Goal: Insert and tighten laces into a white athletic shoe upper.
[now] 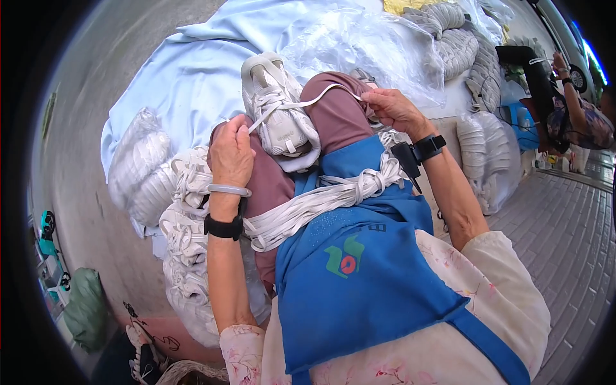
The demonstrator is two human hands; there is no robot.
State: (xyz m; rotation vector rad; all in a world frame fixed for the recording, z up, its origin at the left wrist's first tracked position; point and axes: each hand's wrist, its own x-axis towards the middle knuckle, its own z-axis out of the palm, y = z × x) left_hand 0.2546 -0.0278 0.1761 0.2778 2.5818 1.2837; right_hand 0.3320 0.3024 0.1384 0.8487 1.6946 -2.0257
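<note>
A white sneaker [290, 131] rests between my knees, its toe pointing away from me or toward me I cannot tell. White shoelace [319, 98] runs through its eyelets, and the loose ends stretch out to both sides. My left hand [232, 151] pinches one end beside the shoe. Over my right knee, my right hand [396, 110] grips the other end between thumb and fingers, and the lace hangs in a slack curve. A bundle of white laces [321, 208], knotted at its right end, lies across the blue apron [346, 276] on my lap.
Several laced white shoes [186, 237] stand at my left beside plastic-wrapped shoes [138, 170]. Light blue cloth [186, 83] and clear plastic [366, 48] spread ahead. More bagged shoes [491, 154] sit at the right, where another person [581, 115] works. A green sack [86, 308] is at the far left.
</note>
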